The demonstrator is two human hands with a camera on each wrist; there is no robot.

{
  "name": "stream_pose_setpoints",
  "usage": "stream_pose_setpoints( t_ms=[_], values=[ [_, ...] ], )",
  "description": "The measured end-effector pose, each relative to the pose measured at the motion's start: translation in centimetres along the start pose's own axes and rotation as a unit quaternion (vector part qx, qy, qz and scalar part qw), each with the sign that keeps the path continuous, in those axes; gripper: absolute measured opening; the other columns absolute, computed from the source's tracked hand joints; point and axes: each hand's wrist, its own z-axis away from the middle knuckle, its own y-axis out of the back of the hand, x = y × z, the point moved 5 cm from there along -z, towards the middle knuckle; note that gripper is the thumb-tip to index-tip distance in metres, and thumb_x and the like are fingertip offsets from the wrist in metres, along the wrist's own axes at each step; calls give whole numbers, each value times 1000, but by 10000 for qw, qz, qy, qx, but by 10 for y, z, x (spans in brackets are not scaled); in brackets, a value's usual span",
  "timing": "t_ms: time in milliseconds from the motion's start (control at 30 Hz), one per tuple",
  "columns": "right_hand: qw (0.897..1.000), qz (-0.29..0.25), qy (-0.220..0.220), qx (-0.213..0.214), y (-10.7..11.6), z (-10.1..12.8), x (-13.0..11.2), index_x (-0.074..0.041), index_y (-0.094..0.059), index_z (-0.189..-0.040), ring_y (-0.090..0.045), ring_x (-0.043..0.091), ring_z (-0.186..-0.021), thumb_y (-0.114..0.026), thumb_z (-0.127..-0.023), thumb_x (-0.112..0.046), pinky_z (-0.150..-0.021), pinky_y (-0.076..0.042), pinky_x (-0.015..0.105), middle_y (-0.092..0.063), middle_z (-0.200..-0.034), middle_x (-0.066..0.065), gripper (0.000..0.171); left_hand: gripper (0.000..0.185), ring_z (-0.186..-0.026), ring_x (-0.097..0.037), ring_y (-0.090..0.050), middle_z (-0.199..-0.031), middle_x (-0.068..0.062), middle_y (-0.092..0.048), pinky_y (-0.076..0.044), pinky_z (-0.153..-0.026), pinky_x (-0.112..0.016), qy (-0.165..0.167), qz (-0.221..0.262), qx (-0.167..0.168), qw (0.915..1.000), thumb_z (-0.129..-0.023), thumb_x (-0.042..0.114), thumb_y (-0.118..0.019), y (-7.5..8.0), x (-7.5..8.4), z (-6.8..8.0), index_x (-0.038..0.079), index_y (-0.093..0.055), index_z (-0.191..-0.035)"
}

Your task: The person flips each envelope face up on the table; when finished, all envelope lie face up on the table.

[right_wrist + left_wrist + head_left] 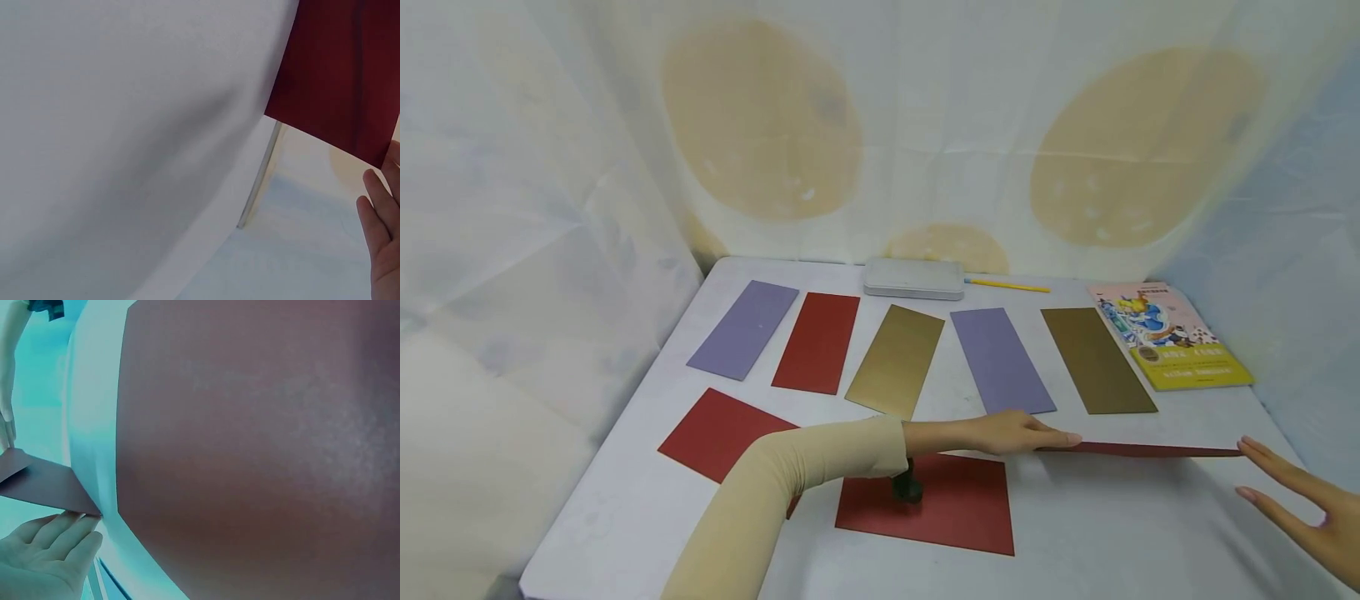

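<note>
A raised red card (1150,451) spans the gap between my two hands, seen almost edge-on in the head view, with a shadow beneath it. My left hand (1011,432) pinches its left end, its fingers overlapping the edge. At the other end, fingertips of my right hand (1318,500) touch the corner with the fingers straight and the thumb spread away. The right wrist view shows the card's face (331,75) with a dark line along it. Under my left forearm lies another red card (962,517), partly covered by the sleeve and a black wrist mount.
A third red card (722,429) lies left, partly behind the sleeve. Further back are purple cards (748,329) (1003,358), a red card (817,342) and gold cards (895,358) (1097,358). A metal tin (913,279), yellow pencil (1007,285) and picture book (1165,333) stand along the back.
</note>
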Motion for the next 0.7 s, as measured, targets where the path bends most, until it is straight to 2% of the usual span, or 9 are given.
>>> stream_pose_setpoints(
  t_ms=[167,233,300,333,400,467,500,600,700],
  values=[
    [9998,210,72,-4,1,-7,2,-4,-55,-136,-24,-26,-119,-82,-72,-1,-88,-19,-4,-36,-144,-21,69,56,-125,6,-41,-135,22,-50,-36,-96,-17,-375,-442,203,9981,-96,56,-45,3,2,3,27,-48,-143],
    [9989,417,-126,-176,-1,-9,6,-6,-52,-139,-18,-25,-121,-82,-75,-7,-87,-14,-4,-39,-147,-6,70,59,-102,10,-52,-130,18,-57,-40,-82,-13,-654,-670,342,9950,-95,54,-50,5,3,4,29,-40,-148],
    [9969,594,-325,-406,-3,-11,8,-7,-49,-141,-28,-5,-133,-82,-75,-10,-86,-10,-4,-43,-145,13,74,65,-90,10,-51,-134,19,-54,-39,-74,-11,-1024,-983,481,9887,-93,53,-56,8,6,6,32,-34,-150],
    [9954,684,-420,-529,-4,-13,9,-7,-47,-142,-34,10,-135,-82,-75,-11,-86,-11,-4,-44,-141,22,76,69,-94,10,-52,-137,17,-52,-38,-74,-11,-1270,-1234,561,9826,-91,52,-60,10,8,6,33,-31,-151],
    [9925,854,-502,-711,-4,-17,10,-7,-47,-143,-49,38,-122,-83,-73,-13,-83,-33,1,-47,-136,28,79,77,-99,9,-52,-142,10,-49,-38,-72,-10,-1862,-1771,691,9639,-89,49,-65,13,13,8,29,-28,-153],
    [9894,963,-603,-901,-6,-22,12,-5,-44,-144,-52,57,-101,-84,-72,-14,-78,-51,21,-47,-134,31,83,81,-128,5,-38,-150,9,-37,-39,-83,-10,-2457,-2218,838,9399,-87,46,-69,16,18,10,22,-29,-153],
    [9885,1006,-624,-939,-7,-24,13,-4,-44,-143,-53,57,-98,-84,-71,-15,-71,-55,33,-48,-132,32,83,82,-135,4,-28,-151,7,-38,-37,-87,-10,-2699,-2408,901,9279,-86,45,-70,17,19,10,19,-31,-153],
    [9861,986,-791,-1076,-10,-29,15,-1,-43,-143,-52,60,-97,-84,-72,-17,-66,-49,60,-47,-131,35,83,78,-139,-2,-27,-150,6,-40,-42,-81,-11,-3154,-2693,1007,9044,-86,40,-72,19,21,10,15,-35,-151],
    [9875,899,-801,-1012,-12,-34,18,-2,-44,-142,-51,60,-97,-83,-74,-19,-69,-47,62,-48,-129,36,81,75,-138,-4,-30,-149,5,-42,-43,-71,-10,-3249,-2707,1059,9000,-87,34,-73,22,20,8,13,-38,-149]
  ],
)
